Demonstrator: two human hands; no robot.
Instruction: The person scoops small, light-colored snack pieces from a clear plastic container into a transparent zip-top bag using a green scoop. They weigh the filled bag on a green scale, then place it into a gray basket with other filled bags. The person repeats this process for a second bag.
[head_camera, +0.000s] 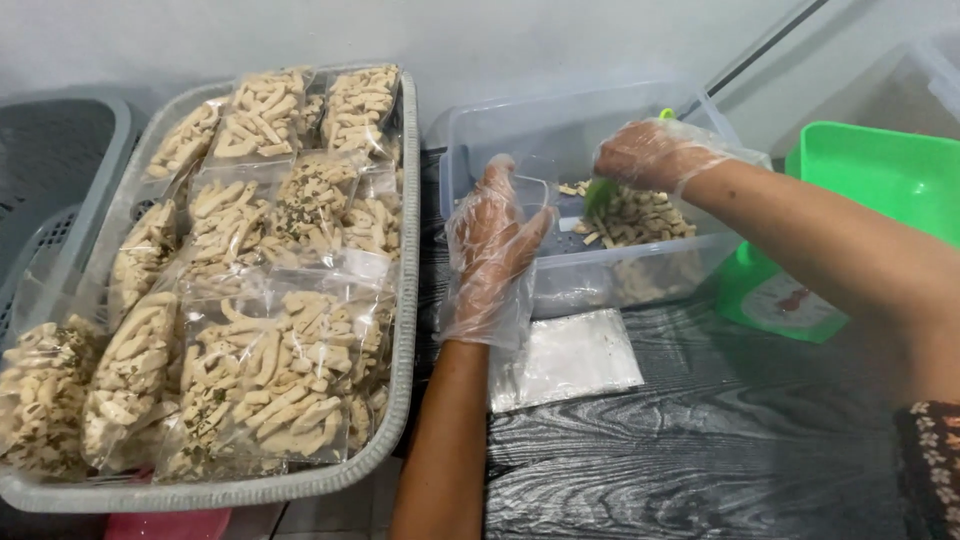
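Inside the clear tub (470, 135), my right hand (655, 155) clenches a green scoop (601, 195) over the snack sticks (635, 215), which lie at its six o'clock. At nine o'clock my left hand (490, 250) holds a small clear bag (530, 195) open, nearest the scoop. Packed bags (270, 370) fill the grey tray (405, 330) farther left.

beige snack sticks (632, 218), green scoop (600, 193), clear tub (560, 130), grey tray (405, 300), dark wood-grain table (700, 450)
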